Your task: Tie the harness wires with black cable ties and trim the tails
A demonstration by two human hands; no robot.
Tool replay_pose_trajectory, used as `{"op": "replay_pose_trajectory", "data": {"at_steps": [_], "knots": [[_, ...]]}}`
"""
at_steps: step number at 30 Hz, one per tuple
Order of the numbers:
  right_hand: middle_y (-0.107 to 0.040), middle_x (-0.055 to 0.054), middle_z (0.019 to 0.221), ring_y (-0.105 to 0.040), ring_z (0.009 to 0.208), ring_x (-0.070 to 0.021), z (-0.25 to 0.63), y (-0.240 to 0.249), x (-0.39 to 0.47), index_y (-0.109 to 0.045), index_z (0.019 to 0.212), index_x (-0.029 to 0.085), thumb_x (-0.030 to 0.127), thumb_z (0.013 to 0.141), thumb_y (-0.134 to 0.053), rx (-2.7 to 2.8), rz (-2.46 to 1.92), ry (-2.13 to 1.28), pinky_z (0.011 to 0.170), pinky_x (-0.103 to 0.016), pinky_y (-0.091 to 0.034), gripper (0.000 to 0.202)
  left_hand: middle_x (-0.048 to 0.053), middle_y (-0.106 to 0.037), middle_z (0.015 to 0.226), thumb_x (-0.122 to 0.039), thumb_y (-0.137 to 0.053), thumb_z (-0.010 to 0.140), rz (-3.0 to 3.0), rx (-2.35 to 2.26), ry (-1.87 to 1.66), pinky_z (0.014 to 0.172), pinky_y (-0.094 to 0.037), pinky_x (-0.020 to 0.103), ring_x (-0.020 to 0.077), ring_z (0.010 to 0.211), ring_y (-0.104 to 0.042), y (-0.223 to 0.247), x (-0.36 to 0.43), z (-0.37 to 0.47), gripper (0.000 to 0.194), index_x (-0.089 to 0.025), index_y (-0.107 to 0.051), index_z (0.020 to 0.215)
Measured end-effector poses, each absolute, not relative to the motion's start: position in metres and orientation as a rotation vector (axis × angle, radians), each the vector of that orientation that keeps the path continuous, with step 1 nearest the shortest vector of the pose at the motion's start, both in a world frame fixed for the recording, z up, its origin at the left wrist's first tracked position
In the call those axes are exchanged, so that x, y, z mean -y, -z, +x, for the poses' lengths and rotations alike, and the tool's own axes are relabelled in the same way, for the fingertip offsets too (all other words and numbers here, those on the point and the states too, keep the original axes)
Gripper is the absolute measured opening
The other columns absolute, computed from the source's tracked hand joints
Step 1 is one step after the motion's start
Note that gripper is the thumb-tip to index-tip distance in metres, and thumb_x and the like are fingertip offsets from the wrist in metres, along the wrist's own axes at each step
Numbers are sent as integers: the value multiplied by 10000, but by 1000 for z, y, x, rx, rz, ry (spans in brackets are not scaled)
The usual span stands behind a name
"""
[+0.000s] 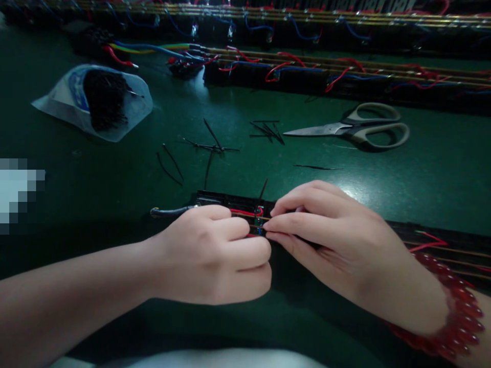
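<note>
Scissors [347, 128] behind right hand [337, 230]

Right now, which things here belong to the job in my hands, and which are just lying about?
At your left hand and right hand:
- near strip
- red wire
- upright tie

Untouched, though some may serve:
- scissors
- bag
- loose ties
- far strips

The left hand [215, 255] hides its fingertips and anything they hold.

The long black strip [240, 201] lies crosswise on the green desk [238, 327], its middle hidden under both hands. Red wires and thin copper-coloured rods run along it; a slim black tie [263, 190] sticks out from its far edge.
</note>
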State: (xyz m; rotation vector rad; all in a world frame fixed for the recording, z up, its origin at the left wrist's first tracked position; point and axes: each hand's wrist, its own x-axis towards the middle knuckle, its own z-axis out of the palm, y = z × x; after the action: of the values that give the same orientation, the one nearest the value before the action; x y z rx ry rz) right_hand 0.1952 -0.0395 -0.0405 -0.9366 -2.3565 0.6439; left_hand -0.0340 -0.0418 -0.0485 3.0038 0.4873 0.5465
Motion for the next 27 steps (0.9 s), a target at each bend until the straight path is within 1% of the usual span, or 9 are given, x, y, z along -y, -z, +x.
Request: {"op": "replay_pose_trajectory", "data": {"at_steps": [3, 6, 12, 17, 22, 27], "knots": [[-701, -72, 903, -615, 841, -190, 196, 40, 39, -726, 873, 190, 116, 931, -589, 2355, -930, -641, 685, -310, -520, 166, -44, -571, 815, -198, -601, 908, 3138, -406, -443, 544, -364, 328, 145, 641, -439, 49, 43, -33, 80, -245, -665, 894], [-704, -75, 908, -620, 846, -192, 196, 40, 39, -730, 884, 185, 118, 935, -587, 2365, -925, -636, 690, -310, -524, 165, -46, -587, 838, -184, -599, 905, 3161, -417, -440, 537, -377, 327, 144, 630, -442, 48, 44, -31, 107, -246, -685, 919], [-705, -89, 912, -625, 847, -192, 195, 39, 39, -737, 889, 160, 113, 926, -600, 2366, -925, -638, 695, -304, -520, 149, -44, -595, 847, -183, -596, 907, 3199, -488, -432, 519, -384, 327, 145, 603, -458, 48, 47, -29, 103, -242, -680, 911], [-705, -88, 919, -617, 857, -184, 196, 39, 39, -740, 900, 154, 115, 932, -596, 2364, -933, -647, 703, -297, -517, 153, -44, -565, 794, -194, -603, 908, 3163, -488, -480, 526, -363, 323, 140, 606, -444, 51, 46, -30, 79, -239, -664, 887], [-709, -69, 902, -624, 853, -176, 195, 39, 38, -727, 907, 175, 111, 924, -605, 2350, -889, -646, 703, -298, -536, 138, -53, -642, 814, -191, -634, 896, 3026, -460, -588, 551, -339, 314, 120, 626, -480, 53, 42, -33, 64, -248, -664, 896], [-717, -57, 896, -626, 861, -180, 196, 37, 38, -719, 892, 207, 102, 920, -604, 2341, -849, -660, 722, -320, -551, 158, -56, -726, 921, -148, -627, 892, 2899, -544, -663, 583, -377, 305, 104, 661, -581, 52, 43, -33, 132, -260, -678, 940]]}}
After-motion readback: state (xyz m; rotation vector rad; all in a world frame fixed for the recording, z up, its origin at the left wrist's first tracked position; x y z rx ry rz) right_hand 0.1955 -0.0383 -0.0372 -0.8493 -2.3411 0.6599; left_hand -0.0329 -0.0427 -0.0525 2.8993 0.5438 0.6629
